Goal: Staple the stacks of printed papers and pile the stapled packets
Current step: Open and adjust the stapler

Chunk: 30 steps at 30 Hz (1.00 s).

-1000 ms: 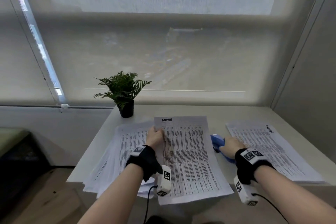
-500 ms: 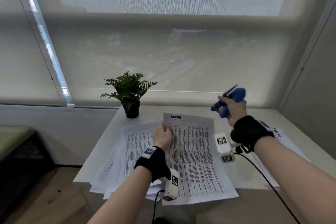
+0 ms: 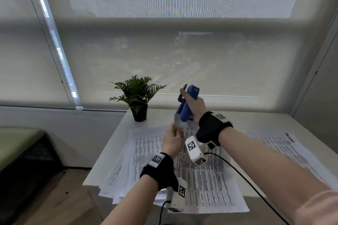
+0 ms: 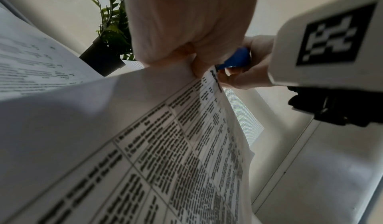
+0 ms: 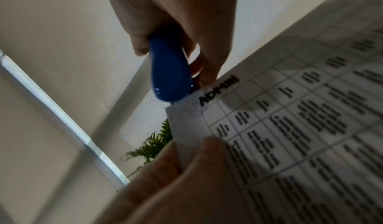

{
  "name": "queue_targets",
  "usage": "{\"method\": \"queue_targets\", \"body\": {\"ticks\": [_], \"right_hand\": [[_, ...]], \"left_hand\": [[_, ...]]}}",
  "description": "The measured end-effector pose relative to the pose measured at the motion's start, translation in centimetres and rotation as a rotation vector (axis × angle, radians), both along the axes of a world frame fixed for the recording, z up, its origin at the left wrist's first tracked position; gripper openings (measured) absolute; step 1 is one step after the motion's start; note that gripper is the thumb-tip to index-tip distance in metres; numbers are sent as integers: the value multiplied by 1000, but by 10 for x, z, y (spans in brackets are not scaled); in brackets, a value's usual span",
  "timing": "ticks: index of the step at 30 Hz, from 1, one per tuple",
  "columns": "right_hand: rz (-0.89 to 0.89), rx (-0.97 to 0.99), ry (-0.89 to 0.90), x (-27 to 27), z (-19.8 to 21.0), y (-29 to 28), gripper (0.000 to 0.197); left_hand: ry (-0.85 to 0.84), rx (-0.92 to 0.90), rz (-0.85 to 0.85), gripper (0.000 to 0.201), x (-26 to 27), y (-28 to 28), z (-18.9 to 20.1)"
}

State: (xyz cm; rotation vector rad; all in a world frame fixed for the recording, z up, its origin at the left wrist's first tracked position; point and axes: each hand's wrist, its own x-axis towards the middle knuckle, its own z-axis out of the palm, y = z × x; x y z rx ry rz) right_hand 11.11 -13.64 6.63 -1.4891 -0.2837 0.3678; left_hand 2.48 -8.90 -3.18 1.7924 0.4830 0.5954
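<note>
My right hand (image 3: 190, 104) grips a blue stapler (image 3: 187, 107), nose down, at the lifted top-left corner of a printed paper stack (image 3: 204, 175). The same stapler (image 5: 168, 78) meets the corner by the word ADMIN in the right wrist view, and a blue tip of the stapler (image 4: 238, 59) shows in the left wrist view. My left hand (image 3: 172, 139) pinches that corner of the stack (image 5: 279, 137) and holds it raised off the table. A spread of loose printed sheets (image 3: 144, 151) lies under and left of it. Another paper pile (image 3: 281, 150) lies at the right.
A small potted fern (image 3: 138, 97) stands at the back left of the white table (image 3: 256, 122). A roller blind covers the window behind. A wall panel closes the right side. A cable (image 3: 243, 175) trails from my right wrist across the papers.
My right hand picked the stapler up off the table, raised it and brought it left and down to the stack's corner. My left hand lifted that corner up off the table.
</note>
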Motion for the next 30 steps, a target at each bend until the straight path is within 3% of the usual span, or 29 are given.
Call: {"method": "queue_targets", "body": {"ticks": [4,12,16,19,21,30], "right_hand": [[-15,-129,-185,-15,11,-1,40],[-57,-223,-262,-21,18,4,45],[-149,-162,-185,-15,22,1,45],[-250,34,-9,-11,26,-5,47],[-278,89,32,-9,28,-9,46],[-103,-236,-310,-21,20,5,49]], "left_hand": [[5,47,-3,12,-3,0,2],[10,116,-34,23,-8,-9,23],[-52,133,-19,16,-10,-5,21],[-70,136,-3,4,-11,2,16],[-70,125,-9,7,-10,4,15],[-49,23,-68,25,2,6,11]]}}
